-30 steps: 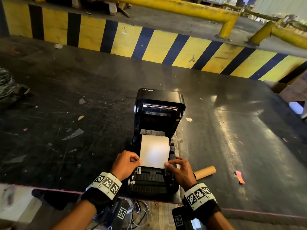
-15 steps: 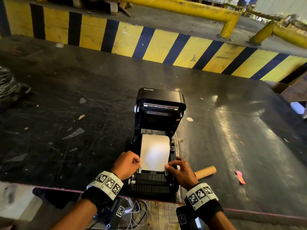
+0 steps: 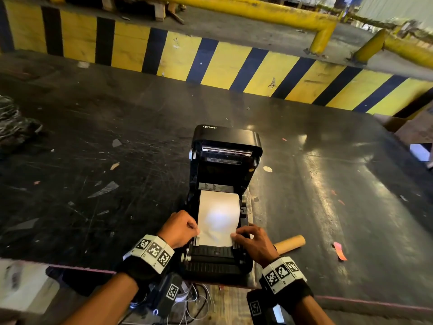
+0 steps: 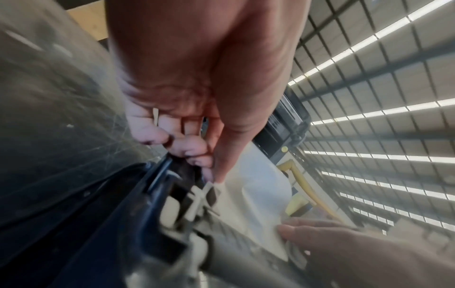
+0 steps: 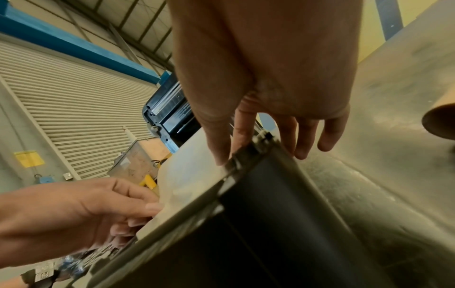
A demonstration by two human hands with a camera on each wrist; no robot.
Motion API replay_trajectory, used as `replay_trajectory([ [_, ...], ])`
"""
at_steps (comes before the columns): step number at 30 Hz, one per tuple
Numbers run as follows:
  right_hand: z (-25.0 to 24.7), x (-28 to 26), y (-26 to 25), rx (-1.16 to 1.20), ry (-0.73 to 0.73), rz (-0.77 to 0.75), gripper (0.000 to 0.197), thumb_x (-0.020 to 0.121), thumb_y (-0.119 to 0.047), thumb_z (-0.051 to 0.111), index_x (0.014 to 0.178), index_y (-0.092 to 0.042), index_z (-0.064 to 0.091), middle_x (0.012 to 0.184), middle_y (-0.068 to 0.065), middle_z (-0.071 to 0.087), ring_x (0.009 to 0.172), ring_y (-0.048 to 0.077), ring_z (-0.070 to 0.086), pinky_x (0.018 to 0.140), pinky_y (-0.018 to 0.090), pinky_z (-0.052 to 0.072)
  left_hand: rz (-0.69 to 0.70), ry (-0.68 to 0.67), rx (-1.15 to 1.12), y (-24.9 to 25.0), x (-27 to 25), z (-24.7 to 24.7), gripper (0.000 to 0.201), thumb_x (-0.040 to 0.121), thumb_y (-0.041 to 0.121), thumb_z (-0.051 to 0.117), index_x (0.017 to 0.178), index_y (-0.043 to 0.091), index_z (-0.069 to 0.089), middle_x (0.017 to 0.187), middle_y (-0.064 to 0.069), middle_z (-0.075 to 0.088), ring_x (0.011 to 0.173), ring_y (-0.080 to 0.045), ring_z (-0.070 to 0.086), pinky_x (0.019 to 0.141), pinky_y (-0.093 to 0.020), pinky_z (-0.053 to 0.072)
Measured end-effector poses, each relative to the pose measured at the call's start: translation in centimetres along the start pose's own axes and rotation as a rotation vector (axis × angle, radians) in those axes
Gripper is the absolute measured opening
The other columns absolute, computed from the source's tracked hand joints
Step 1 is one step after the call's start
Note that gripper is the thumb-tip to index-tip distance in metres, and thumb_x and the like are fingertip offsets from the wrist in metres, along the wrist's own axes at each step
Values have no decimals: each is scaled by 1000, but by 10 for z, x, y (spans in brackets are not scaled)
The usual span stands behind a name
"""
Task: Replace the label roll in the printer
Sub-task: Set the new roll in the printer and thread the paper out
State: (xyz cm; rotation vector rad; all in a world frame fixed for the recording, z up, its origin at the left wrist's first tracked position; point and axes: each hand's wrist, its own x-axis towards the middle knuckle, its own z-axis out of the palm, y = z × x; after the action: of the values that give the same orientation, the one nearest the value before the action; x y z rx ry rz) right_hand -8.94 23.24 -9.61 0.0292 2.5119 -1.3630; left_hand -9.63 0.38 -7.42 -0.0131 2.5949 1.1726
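Two hands on the paper at once. Our left hand [image 3: 179,228] pinches the left edge of the label strip [image 3: 218,221] w/ thumb and curled fingers; our right hand [image 3: 254,242] pinches the right edge w/ thumb and forefinger, other fingers loose over the printer [image 3: 220,261] side. Printer sits at the near edge of the desk [image 3: 117,172], lid [image 3: 226,141] tipped up and back. New roll looks seated in the bay, strip drawn fwd over the feed area, leading edge just short of the front guides. Bare cardboard core [image 3: 290,243] lies on the desk just right of the printer, prob. the old one.

We judge it mostly done: old roll out, new in. Left: square the strip btwn the guides, close lid, maybe test feed.
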Motion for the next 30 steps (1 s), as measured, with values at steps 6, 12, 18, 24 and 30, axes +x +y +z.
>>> replay_trajectory([
  [6, 7, 5, 9, -103, 73, 60, 27, 78, -36, 69, 52, -35, 60, 91, -4, 58, 88, 19, 60, 91, 50, 47, -17, 36, -31, 0, 1, 2, 19, 75, 25, 74, 72, 7, 74, 59, 0, 64, 60, -11, 60, 66, -26, 49],
  [12, 10, 4, 12, -53, 89, 97, 34, 60, -56, 75, 57, -28, 57, 97, 3, 60, 88, 20, 61, 85, 45, 52, -52, 143, 56, 0, -3, 16, 38, 72, 30, 77, 46, 18, 51, 47, 7, 47, 48, -7, 46, 57, -27, 40],
  [18, 12, 4, 11, -63, 88, 99, 29, 65, -52, 72, 53, -27, 62, 80, -2, 65, 79, 19, 63, 84, 48, 52, -18, 78, 122, 2, -2, 10, 36, 77, 25, 71, 46, 16, 55, 47, 8, 46, 52, -9, 47, 67, -30, 49],
  [24, 1, 6, 3, -95, -2, 79, 31, 79, -37, 69, 50, -27, 65, 61, -7, 65, 64, 10, 61, 75, 41, 53, -28, 62, 108, 3, 0, 8, 33, 76, 21, 70, 46, 13, 58, 50, 4, 52, 58, -15, 53, 69, -27, 46],
  [30, -5, 6, -6, -13, -37, 14, 16, 82, -21, 69, 67, -15, 70, 69, -1, 65, 62, 5, 58, 55, 7, 46, -18, -18, 79, 1, 4, 4, 27, 76, 14, 69, 54, 0, 64, 49, -1, 53, 50, -10, 52, 62, -20, 42],
])
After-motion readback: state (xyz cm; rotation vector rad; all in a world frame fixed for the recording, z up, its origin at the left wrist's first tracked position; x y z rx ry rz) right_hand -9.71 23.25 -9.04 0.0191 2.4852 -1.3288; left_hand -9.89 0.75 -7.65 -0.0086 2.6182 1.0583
